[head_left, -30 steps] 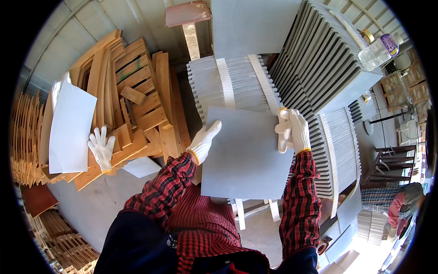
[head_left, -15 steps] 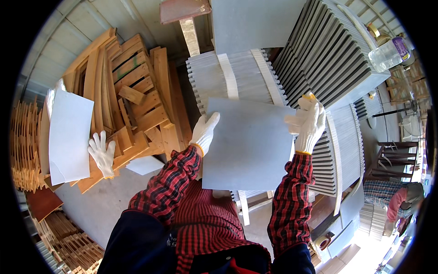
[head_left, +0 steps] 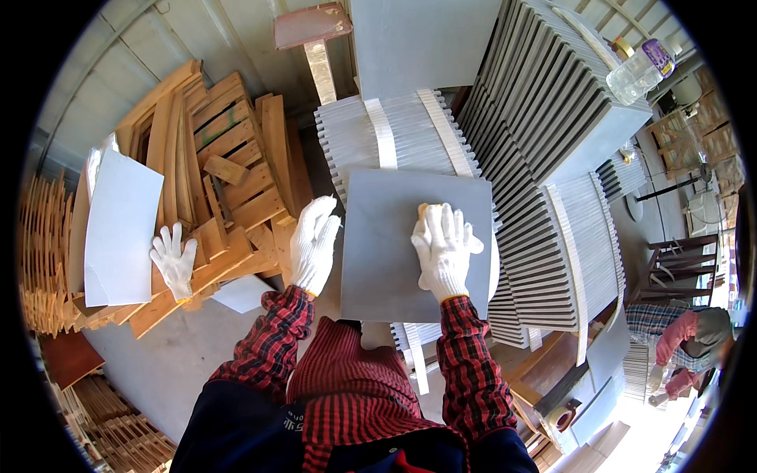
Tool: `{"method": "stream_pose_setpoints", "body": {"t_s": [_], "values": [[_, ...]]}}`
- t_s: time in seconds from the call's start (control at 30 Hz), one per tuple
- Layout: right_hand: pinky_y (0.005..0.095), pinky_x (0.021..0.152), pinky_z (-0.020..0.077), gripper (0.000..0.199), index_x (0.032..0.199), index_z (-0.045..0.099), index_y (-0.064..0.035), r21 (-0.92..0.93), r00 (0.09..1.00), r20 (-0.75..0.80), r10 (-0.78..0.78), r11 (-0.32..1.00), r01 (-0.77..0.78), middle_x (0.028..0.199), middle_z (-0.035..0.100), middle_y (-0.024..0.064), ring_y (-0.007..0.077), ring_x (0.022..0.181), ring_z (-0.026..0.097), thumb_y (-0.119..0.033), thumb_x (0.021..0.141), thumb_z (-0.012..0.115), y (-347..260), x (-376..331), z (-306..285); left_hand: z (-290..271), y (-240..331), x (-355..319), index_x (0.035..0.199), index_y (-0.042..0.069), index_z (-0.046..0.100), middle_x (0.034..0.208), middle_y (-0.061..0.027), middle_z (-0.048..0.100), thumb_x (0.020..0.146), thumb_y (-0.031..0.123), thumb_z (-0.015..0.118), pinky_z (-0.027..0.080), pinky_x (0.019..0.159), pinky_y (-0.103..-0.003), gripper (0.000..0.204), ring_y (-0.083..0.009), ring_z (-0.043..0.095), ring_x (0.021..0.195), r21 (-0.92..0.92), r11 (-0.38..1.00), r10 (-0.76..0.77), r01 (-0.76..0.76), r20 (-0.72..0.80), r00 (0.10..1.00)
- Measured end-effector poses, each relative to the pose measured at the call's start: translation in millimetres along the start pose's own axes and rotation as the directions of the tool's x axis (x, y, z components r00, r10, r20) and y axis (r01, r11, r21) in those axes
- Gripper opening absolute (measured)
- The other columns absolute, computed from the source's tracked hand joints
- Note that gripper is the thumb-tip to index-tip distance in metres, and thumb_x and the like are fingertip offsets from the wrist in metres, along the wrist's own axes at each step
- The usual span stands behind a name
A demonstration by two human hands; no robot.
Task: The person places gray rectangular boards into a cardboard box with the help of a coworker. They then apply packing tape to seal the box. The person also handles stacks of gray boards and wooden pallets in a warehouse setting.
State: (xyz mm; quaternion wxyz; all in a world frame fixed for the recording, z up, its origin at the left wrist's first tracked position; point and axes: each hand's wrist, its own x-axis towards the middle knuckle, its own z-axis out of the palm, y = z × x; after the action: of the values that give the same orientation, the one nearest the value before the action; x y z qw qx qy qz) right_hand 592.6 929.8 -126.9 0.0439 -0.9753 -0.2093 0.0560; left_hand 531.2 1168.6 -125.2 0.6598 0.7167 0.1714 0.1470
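Note:
A square grey panel (head_left: 378, 252) lies in front of me on top of a strapped stack of grey slats (head_left: 418, 126). My right hand (head_left: 443, 248), in a white knit glove, presses on the panel's right half. Bunched under its fingers is a white knit cloth (head_left: 426, 210) with a yellow edge, mostly hidden by the hand. Just off the panel's left edge, my left hand (head_left: 314, 244), also gloved in white, is raised with its fingers stretched and nothing in it.
Left, a loose white glove (head_left: 173, 258) lies against wooden pallets (head_left: 244, 158) beside a white sheet (head_left: 122, 229). Tall stacks of grey panels (head_left: 544, 87) rise on the right, with a clear plastic bottle (head_left: 640, 72) on top. A co-worker (head_left: 682, 339) bends at the far right.
My left hand has come off the panel's left edge and moved left. My right hand has gone from the right edge onto the panel's face. The panel has shifted slightly left.

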Motion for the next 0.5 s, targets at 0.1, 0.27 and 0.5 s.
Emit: {"method": "stream_pose_setpoints", "body": {"t_s": [0.1, 0.27, 0.5], "values": [[0.0538, 0.112, 0.0313, 0.059, 0.143, 0.048, -0.0111, 0.068, 0.926, -0.325, 0.195, 0.981, -0.182, 0.148, 0.044, 0.0192, 0.0433, 0.134, 0.042, -0.035, 0.092, 0.062, 54, 25, 42, -34, -19, -30, 0.138, 0.002, 0.053, 0.135, -0.0101, 0.060, 0.102, 0.015, 0.063, 0.046, 0.106, -0.031, 0.039, -0.0183, 0.058, 0.125, -0.039, 0.991, -0.127, 0.130, 0.058, 0.990], [0.0454, 0.096, 0.0418, 0.072, 0.137, 0.045, -0.0082, 0.041, 0.823, -0.437, 0.364, 0.922, -0.386, 0.127, 0.048, 0.0140, 0.0339, 0.113, 0.048, -0.025, 0.075, 0.078, 80, 79, 32, -64, -63, -113, 0.149, 0.007, 0.042, 0.143, -0.0122, 0.054, 0.106, 0.041, 0.053, 0.047, 0.105, -0.042, 0.056, -0.0244, 0.055, 0.127, -0.328, 0.579, -0.723, 0.746, 0.215, 0.656], [0.0515, 0.112, 0.0317, 0.072, 0.138, 0.050, -0.0150, 0.149, 0.946, -0.325, 0.017, 0.988, 0.033, 0.145, 0.045, 0.0135, 0.0373, 0.135, 0.041, -0.033, 0.076, 0.083, -83, 105, 25, -28, -40, -119, 0.157, 0.005, 0.027, 0.157, -0.0225, 0.035, 0.106, 0.065, 0.023, 0.030, 0.118, -0.060, 0.079, -0.0397, 0.037, 0.145, -0.568, 0.249, -0.597, 0.784, 0.548, 0.586]]}}
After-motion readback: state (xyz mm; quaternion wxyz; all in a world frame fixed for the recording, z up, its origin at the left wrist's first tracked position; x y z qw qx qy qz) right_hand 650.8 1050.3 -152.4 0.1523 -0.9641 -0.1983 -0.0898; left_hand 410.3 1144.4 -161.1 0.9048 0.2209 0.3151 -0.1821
